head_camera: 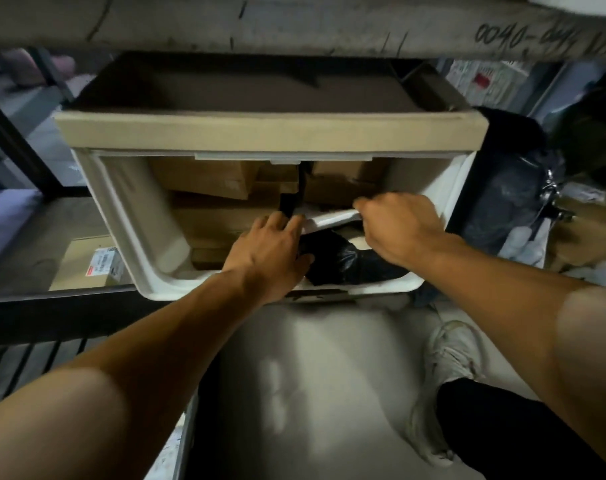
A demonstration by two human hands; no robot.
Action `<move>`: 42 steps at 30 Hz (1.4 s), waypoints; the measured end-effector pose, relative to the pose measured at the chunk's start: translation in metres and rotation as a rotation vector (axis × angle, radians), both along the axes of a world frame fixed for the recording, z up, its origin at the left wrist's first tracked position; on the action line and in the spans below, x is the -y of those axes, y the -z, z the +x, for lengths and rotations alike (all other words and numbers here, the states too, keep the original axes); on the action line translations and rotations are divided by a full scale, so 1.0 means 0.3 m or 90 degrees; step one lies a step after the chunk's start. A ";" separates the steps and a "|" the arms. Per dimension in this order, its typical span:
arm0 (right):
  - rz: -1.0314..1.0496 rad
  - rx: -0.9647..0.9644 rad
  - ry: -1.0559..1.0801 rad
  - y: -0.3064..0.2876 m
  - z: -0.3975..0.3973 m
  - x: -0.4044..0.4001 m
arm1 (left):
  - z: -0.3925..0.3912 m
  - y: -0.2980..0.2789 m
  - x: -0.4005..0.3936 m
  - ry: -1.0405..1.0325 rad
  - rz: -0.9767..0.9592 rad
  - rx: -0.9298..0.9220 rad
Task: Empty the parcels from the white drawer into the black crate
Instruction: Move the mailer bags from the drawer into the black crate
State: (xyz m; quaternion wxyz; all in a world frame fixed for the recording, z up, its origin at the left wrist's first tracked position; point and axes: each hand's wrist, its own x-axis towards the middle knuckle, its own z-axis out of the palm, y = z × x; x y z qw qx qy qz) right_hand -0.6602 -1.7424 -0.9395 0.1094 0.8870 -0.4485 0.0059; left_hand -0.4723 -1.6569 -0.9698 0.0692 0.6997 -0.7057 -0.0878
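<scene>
With the right hand (395, 226) clenched round the edge of a white parcel (329, 216) inside the white drawer (135, 216) and the left hand (270, 251) pressing loosely on a black bag (339, 259), a one-sided pull may tear or spill it.

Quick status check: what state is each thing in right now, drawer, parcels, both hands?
white drawer: pulled out, still holds parcels
white parcel: in drawer, held by both hands
black bag parcel: in drawer, under the hands
cardboard boxes: stacked at drawer's back
left hand: touches white parcel
right hand: grips white parcel
</scene>
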 end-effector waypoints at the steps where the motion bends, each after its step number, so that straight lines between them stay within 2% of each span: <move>1: -0.011 0.018 -0.001 -0.015 0.000 -0.020 | 0.002 -0.020 -0.017 -0.008 -0.048 0.004; 5: -0.008 0.059 0.018 -0.060 -0.004 -0.126 | 0.000 -0.078 -0.095 -0.007 -0.192 0.023; 10: 0.059 0.112 0.022 -0.121 0.010 -0.271 | -0.001 -0.145 -0.191 -0.079 -0.216 -0.096; 12: 0.086 0.142 0.028 -0.139 0.028 -0.320 | 0.010 -0.191 -0.223 -0.136 -0.159 -0.130; 14: 0.130 0.191 0.040 -0.155 0.054 -0.364 | 0.023 -0.240 -0.272 -0.229 -0.030 -0.286; 17: 0.195 0.271 -0.002 -0.172 0.106 -0.426 | 0.045 -0.284 -0.347 -0.300 0.136 -0.616; 19: 0.215 0.287 -0.056 -0.170 0.142 -0.473 | 0.070 -0.290 -0.377 -0.296 0.171 -0.805; 22: 0.230 0.286 -0.102 -0.143 0.182 -0.534 | 0.079 -0.286 -0.396 -0.295 0.125 -0.962; 27: 0.433 0.326 -0.147 -0.117 0.231 -0.551 | 0.111 -0.233 -0.434 -0.412 -0.070 -1.024; 32: 0.483 0.535 0.001 -0.113 0.254 -0.521 | 0.171 -0.201 -0.474 -0.296 0.012 -1.037; 36: 0.722 0.743 0.205 -0.095 0.273 -0.477 | 0.194 -0.177 -0.488 -0.317 0.038 -1.012; 38: 0.790 0.771 0.214 -0.099 0.283 -0.473 | 0.214 -0.163 -0.495 -0.328 0.017 -0.969; 42: 0.823 0.767 0.188 -0.084 0.316 -0.484 | 0.243 -0.154 -0.500 -0.387 -0.068 -0.914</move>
